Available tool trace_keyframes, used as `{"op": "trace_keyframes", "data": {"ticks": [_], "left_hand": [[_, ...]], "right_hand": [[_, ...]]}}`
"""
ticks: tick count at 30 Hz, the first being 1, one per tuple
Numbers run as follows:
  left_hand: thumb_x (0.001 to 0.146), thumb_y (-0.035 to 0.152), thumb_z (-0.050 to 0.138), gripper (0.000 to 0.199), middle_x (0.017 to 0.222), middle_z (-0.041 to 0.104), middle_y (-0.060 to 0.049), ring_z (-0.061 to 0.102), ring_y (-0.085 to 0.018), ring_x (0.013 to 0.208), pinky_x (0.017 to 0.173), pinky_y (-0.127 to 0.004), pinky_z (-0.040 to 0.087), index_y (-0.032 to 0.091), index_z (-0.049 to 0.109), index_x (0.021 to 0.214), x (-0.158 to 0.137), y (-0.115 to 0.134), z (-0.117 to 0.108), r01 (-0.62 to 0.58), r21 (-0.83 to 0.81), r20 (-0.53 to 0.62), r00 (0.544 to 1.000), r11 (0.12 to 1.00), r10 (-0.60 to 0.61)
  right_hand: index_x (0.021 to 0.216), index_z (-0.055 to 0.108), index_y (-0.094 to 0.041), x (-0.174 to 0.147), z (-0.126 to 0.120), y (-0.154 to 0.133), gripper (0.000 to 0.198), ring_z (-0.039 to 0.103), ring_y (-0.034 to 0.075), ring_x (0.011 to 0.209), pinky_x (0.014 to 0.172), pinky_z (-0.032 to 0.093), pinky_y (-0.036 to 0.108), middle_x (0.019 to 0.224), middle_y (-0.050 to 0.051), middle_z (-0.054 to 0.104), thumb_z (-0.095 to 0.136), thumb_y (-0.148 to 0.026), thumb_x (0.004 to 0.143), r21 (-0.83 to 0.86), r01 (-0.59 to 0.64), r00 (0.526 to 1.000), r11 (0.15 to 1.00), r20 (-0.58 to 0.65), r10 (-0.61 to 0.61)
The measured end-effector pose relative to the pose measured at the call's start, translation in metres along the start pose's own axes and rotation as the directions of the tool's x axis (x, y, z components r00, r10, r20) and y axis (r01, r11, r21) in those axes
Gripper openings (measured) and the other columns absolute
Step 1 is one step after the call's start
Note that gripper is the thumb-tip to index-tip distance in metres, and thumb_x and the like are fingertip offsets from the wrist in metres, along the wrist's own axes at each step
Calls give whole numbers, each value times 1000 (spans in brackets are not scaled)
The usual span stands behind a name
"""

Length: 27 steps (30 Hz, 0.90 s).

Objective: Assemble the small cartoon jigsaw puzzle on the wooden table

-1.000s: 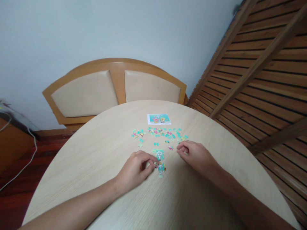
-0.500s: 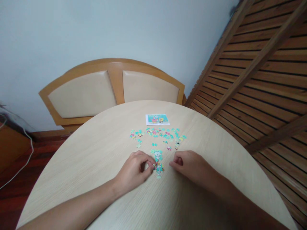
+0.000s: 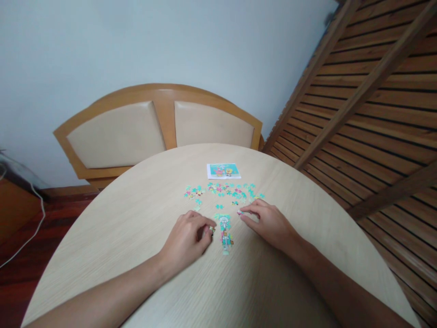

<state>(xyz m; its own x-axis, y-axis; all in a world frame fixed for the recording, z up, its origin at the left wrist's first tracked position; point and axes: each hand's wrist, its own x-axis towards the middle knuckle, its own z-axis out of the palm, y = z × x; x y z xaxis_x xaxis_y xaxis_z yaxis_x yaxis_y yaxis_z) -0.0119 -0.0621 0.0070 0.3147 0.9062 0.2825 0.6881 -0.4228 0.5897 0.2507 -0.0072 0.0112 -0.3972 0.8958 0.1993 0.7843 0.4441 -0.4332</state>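
Round pale wood-grain table (image 3: 136, 218) fills lower frame. Left hand (image 3: 186, 234), lower centre: thumb and forefinger closed in a pinch. Right hand (image 3: 275, 225), right of centre: half open, thumb and forefinger parted. Narrow teal strip of joined puzzle pieces (image 3: 224, 223) lies between hands, nearer the left. Smallest: yellow-and-dark jigsaw piece (image 3: 212, 230) in left pinch; pink-and-white jigsaw piece (image 3: 239, 212) at right fingertips, contact unclear.

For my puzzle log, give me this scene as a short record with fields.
Left hand: pinching a small jigsaw piece
Right hand: thumb and forefinger parted at a pink-and-white jigsaw piece
Assembled Squidward section: lies between the hands
Loose jigsaw pieces: scattered beyond that section
Picture card: SpongeBob and Patrick, beyond the loose pieces
Surface: round wood-grain table
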Motion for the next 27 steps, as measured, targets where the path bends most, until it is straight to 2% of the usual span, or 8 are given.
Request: {"op": "trace_keyframes", "data": {"ticks": [4, 7, 10, 15, 20, 23, 27], "left_hand": [[88, 17, 56, 21, 88, 73, -3, 63, -24, 91, 84, -41, 49, 24, 74, 97, 1, -2, 0, -19, 32, -8, 1000, 999, 20], [89, 18, 56, 18, 88, 72, -4, 62, -25, 91, 83, -43, 49, 23, 72, 97, 1, -3, -1, -47, 71, -5, 999, 996, 48], [91, 21, 57, 18, 95, 70, -6, 61, -25, 96, 87, -43, 49, 22, 69, 103, 0, 1, -3, -142, 69, 23, 990, 988, 140], [94, 26, 59, 28, 122, 64, -8, 58, -24, 116, 101, -41, 47, 25, 64, 122, -2, 10, -6, -384, 5, 187, 907, 923, 376], [96, 27, 57, 25, 126, 64, -6, 57, -24, 121, 104, -41, 47, 25, 65, 120, -3, 7, -5, -435, 20, 258, 872, 900, 415], [96, 27, 57, 25, 126, 64, -6, 59, -24, 119, 102, -41, 49, 25, 66, 120, -2, 5, -5, -439, 29, 266, 869, 898, 416], [97, 26, 56, 25, 125, 65, -6, 60, -23, 118, 102, -41, 50, 25, 67, 119, -2, 6, -7, -436, 26, 273, 869, 899, 413]], "right_hand": [[106, 76, -24, 1, -9, 6, 24, 67, 21, 90, 82, 49, 34, 102, 6, 71, 66, -37, 89, 17, -21, 1000, 1000, 22, 21], [107, 76, -22, 1, -16, 16, 26, 66, 21, 84, 75, 49, 33, 100, 7, 71, 68, -35, 86, -45, -61, 998, 997, 8, 61], [103, 77, -23, 0, -20, 22, 23, 66, 21, 83, 74, 48, 33, 99, 7, 71, 65, -35, 88, -77, -43, 998, 996, 37, 46], [101, 77, -24, -2, -22, 22, 20, 67, 21, 88, 79, 50, 32, 99, 5, 72, 63, -31, 89, -10, 62, 989, 998, 133, -60], [109, 75, -19, -2, -23, 17, 25, 66, 24, 99, 88, 50, 35, 108, 9, 72, 63, -30, 90, -58, 47, 994, 997, 106, -41], [100, 78, -23, -2, -25, 11, 20, 66, 23, 98, 86, 50, 33, 103, 7, 72, 59, -27, 93, -31, 138, 975, 990, 179, -130], [95, 79, -25, -6, -25, -1, 19, 67, 20, 93, 84, 50, 30, 100, 4, 73, 61, -22, 91, 72, 263, 921, 962, 279, -273]]}}
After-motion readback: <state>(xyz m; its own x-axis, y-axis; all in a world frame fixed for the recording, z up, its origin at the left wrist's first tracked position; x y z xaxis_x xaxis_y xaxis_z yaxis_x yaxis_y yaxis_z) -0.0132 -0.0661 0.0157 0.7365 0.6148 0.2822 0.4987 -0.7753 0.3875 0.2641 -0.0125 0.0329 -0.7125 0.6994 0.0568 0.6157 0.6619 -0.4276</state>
